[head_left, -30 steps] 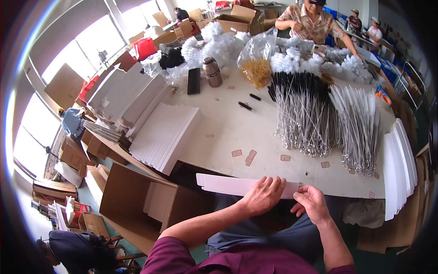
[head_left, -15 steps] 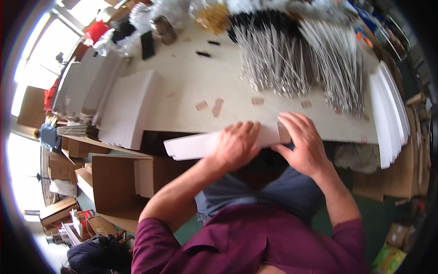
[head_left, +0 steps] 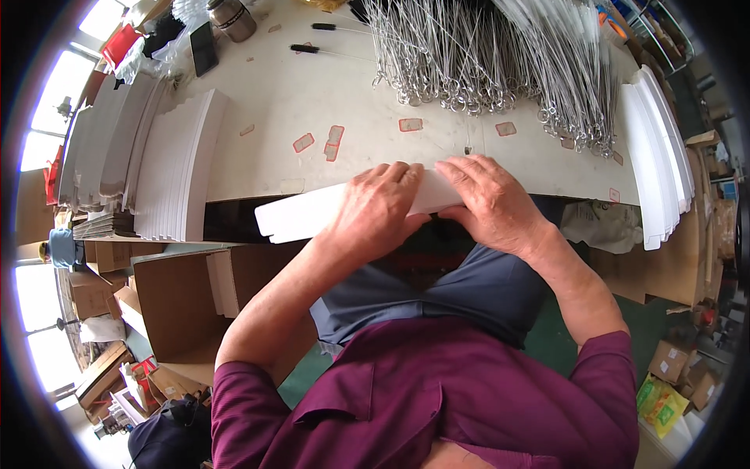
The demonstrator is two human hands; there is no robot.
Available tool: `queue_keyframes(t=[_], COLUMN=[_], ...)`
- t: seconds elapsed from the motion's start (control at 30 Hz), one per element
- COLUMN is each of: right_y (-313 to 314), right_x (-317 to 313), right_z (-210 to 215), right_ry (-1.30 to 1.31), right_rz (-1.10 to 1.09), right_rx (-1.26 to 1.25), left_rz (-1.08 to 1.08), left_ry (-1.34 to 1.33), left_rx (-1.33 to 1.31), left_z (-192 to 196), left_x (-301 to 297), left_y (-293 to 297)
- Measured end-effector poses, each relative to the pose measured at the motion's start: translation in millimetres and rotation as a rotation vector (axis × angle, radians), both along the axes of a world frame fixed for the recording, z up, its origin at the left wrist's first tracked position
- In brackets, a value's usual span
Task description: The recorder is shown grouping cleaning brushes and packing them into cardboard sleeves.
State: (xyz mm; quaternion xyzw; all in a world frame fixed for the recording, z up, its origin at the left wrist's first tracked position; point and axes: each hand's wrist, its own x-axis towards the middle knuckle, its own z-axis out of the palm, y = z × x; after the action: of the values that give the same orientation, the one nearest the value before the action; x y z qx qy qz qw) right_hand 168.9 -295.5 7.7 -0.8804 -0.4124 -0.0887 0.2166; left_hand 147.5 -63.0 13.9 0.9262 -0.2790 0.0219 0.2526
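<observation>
Got a slim white carton (head_left: pixel 301 213) at the near edge of the worktable (head_left: pixel 266 148), gripped mid-length by the left hand (head_left: pixel 376 202) and at its right end by the right hand (head_left: pixel 496 205). Right under both sets of fingers, so basically a tie for nearer. Runs lengthwise roughly along that worktable edge, pointing left and slightly away from it.

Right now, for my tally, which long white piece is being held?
The single white piece slanting by the table edge, in the left grip and right grip; others sit in a left pile and right pile.
</observation>
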Motion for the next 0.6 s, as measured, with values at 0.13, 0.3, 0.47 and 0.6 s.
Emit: queue_keyframes(t=[0.13,0.3,0.47,0.6], right_y=[-14,10,9,0], right_x=[2,0,8,14], right_z=[7,6,-5,-4], right_ry=[0.027,0.000,-0.040,-0.038], right_rz=[-0.068,-0.050,0.017,-0.028], right_rx=[-0.048,-0.075,-0.076,-0.097], left_rz=[0.063,0.034,0.069,0.037], left_ry=[-0.035,0.015,-0.008,-0.053], left_rx=[0.110,0.115,0.076,0.074], left_z=[4,9,-2,5], left_x=[-1,4,2,13], left_y=[29,18,20,38])
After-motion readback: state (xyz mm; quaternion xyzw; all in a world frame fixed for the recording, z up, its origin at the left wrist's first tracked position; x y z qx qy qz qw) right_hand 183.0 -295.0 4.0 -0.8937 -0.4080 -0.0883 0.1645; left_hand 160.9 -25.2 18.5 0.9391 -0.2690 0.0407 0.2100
